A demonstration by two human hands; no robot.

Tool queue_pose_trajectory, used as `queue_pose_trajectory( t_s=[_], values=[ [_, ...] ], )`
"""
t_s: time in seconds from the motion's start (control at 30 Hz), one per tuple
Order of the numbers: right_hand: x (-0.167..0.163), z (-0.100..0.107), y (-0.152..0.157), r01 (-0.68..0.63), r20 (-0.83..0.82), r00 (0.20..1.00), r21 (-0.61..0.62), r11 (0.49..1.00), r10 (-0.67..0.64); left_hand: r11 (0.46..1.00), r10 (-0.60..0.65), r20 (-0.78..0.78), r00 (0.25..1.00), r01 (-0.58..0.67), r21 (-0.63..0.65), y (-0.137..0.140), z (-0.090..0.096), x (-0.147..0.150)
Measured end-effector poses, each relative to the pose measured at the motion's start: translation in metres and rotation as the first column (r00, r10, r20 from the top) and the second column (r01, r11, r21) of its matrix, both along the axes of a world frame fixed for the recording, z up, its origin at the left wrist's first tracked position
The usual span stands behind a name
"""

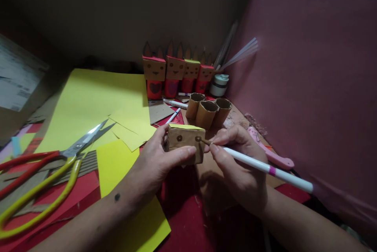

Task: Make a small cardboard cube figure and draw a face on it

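A small cardboard box [188,132] with a yellow top is gripped in my left hand [165,154], thumb across its front and fingers behind. Two dark round eyes are drawn on the front face. My right hand [241,161] pinches a white marker [253,160] with a purple band, its tip touching the right-hand eye. Just beyond the hands stand three open cardboard tubes [206,114]. Farther back is a row of several finished-looking figures [155,73] with box heads, drawn faces, pointed ears and red tube bodies.
Large scissors [75,150] with red and yellow handles lie open at left, over yellow paper [97,95] and cardboard scraps. A pink cutter [271,152] rests at right near the wall. Behind the tubes is a pale jar [219,85], with clear sticks [241,53] beside it.
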State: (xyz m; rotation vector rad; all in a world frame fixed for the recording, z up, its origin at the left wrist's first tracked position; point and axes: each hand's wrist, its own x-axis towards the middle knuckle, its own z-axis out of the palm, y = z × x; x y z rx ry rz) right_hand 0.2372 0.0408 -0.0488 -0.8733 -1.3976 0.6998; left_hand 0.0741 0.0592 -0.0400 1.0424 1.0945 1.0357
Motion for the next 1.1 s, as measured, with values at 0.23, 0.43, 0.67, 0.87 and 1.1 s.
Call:
queue_pose_trajectory(
  t_s=[0.23, 0.43, 0.67, 0.87, 1.1],
  values=[
    [0.0033, -0.0035, 0.0009, -0.01, 0.02, 1.0, -0.005, 1.0, 0.01, 1.0, -0.005, -0.016, 1.0, 0.005, 0.019, 0.0009, -0.0009, -0.0001],
    [0.0038, -0.0027, 0.0011, 0.014, 0.058, 0.998, -0.036, 0.999, -0.012, 1.0, 0.01, -0.001, 1.0, -0.01, 0.008, 0.0006, -0.0013, 0.0006],
    [0.0032, -0.0024, 0.001, 0.006, 0.056, 0.998, -0.046, 0.999, -0.004, 1.0, 0.007, 0.04, 0.999, -0.008, 0.008, 0.0005, -0.0017, 0.0013],
    [0.0023, -0.0008, -0.0003, 0.008, 0.036, 0.999, -0.055, 0.998, -0.006, 1.0, 0.009, 0.006, 1.0, -0.009, 0.013, 0.0002, -0.0015, 0.0011],
    [0.002, -0.0015, -0.0001, -0.014, 0.02, 1.0, -0.036, 0.999, 0.015, 1.0, 0.001, 0.015, 1.0, -0.001, 0.015, 0.0005, -0.0017, 0.0003]
  ],
)
